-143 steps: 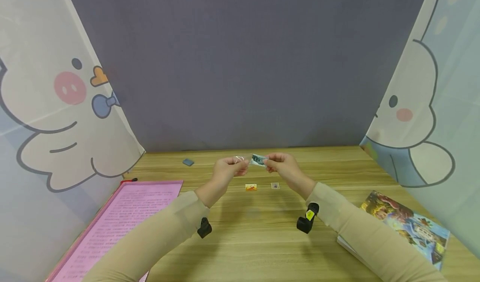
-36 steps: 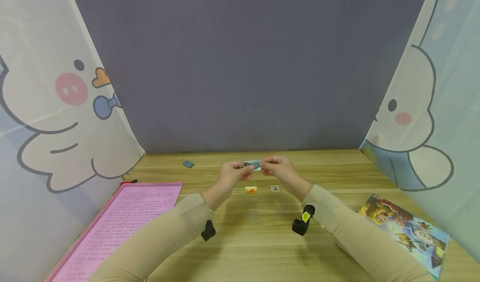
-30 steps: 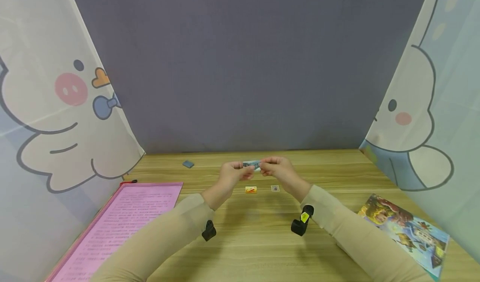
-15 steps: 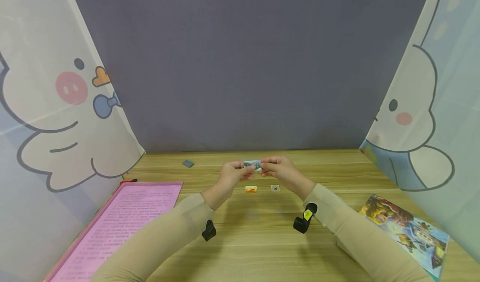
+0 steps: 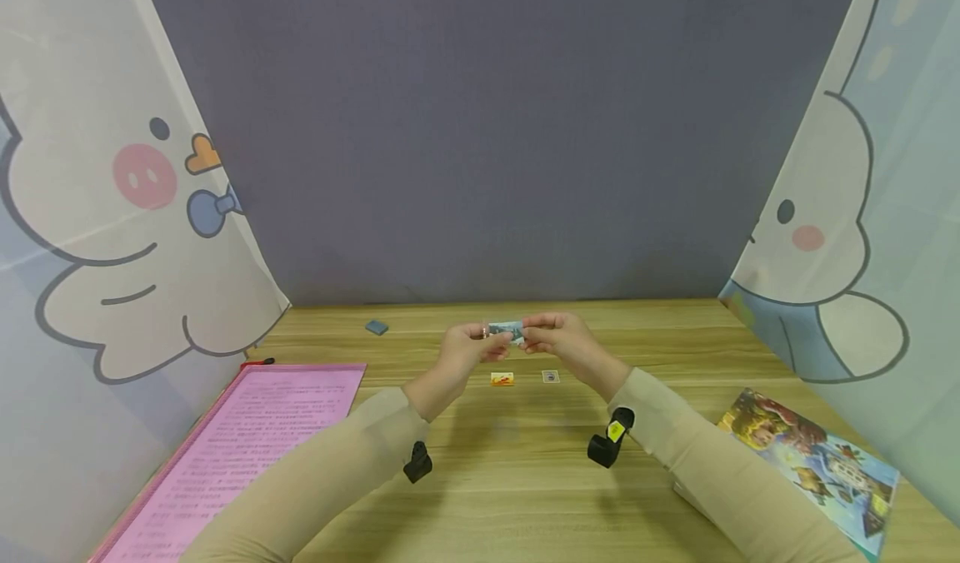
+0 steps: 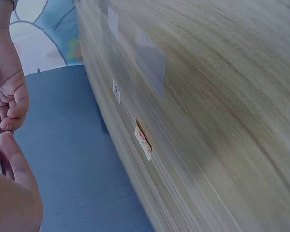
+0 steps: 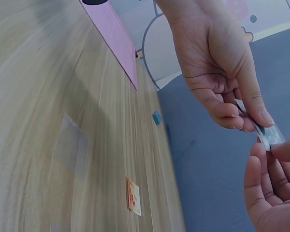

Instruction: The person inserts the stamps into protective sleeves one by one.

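My left hand (image 5: pixel 462 356) pinches the left end of a small blue-green picture card (image 5: pixel 506 331), which lies against a clear plastic sleeve. My right hand (image 5: pixel 566 345) pinches its right end between thumb and fingers. Both hands are raised over the far part of the table. In the right wrist view, the left hand (image 7: pixel 217 67) reaches in from above, and its thumb lies along the card (image 7: pixel 270 136), whose clear edge shines. On the table below lie an orange-and-yellow picture card (image 5: pixel 502 379) and a small square stamp-like card (image 5: pixel 551 376).
Transparent plastic pieces (image 6: pixel 151 60) lie on the wooden table (image 5: pixel 480 496). A small blue block (image 5: pixel 377 327) sits at the far left. A pink printed sheet (image 5: pixel 262 430) covers the left side, and a colourful book (image 5: pixel 817 463) lies at right. A grey panel (image 5: pixel 495 146) stands behind.
Since the earliest frame, the hands have come closer together and the blue-green card has moved left, toward the left fingers. Over the last second the hands have barely shifted.
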`<state>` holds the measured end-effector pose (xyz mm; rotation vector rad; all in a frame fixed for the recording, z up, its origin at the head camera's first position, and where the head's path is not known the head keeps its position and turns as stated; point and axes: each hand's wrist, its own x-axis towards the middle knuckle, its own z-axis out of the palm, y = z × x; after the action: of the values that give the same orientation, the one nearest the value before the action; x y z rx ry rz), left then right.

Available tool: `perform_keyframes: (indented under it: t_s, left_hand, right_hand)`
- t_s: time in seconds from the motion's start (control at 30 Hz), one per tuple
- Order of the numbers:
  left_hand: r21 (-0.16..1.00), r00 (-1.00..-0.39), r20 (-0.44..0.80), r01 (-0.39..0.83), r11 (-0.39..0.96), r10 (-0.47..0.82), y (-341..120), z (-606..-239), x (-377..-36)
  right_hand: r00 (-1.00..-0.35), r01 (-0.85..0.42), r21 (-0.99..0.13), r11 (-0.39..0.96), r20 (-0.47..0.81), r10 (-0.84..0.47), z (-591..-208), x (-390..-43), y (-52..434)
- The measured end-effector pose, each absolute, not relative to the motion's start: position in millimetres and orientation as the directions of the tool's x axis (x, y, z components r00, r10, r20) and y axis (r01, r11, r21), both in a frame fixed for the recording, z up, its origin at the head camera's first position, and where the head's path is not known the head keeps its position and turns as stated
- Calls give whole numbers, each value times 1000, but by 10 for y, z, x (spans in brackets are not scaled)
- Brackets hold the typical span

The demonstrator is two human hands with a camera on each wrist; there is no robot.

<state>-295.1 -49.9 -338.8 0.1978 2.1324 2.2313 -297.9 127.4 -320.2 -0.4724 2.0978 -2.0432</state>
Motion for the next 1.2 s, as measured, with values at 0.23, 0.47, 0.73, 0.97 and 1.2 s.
perform_keyframes:
  t_s: [0.23,0.47,0.73,0.97,1.2]
  left_hand:
    - [996,-992,72,65,-69,105,-522,-3399,-2935]
    - [995,-995,82,78,-59,62,-565,-3517,-3028]
    - [991,-995,92,86,-98,50,-567,-3433,-2923]
    - [991,-994,101,97,-91,40,-566,-3423,-2924]
    - [992,-995,100,98,-78,21,-558,-3399,-2911]
  right_hand:
    - [-958,-135,-990,32,122,-261,-3281,-3030,1282]
    - [-968,-125,-991,43,113,-223,-3302,-3034,1299]
    - [-978,-106,-993,56,94,-187,-3324,-3027,1283]
    - [-980,-115,-991,74,101,-169,-3325,-3028,1276]
    - [-982,-121,-991,64,109,-157,-3334,-3035,1265]
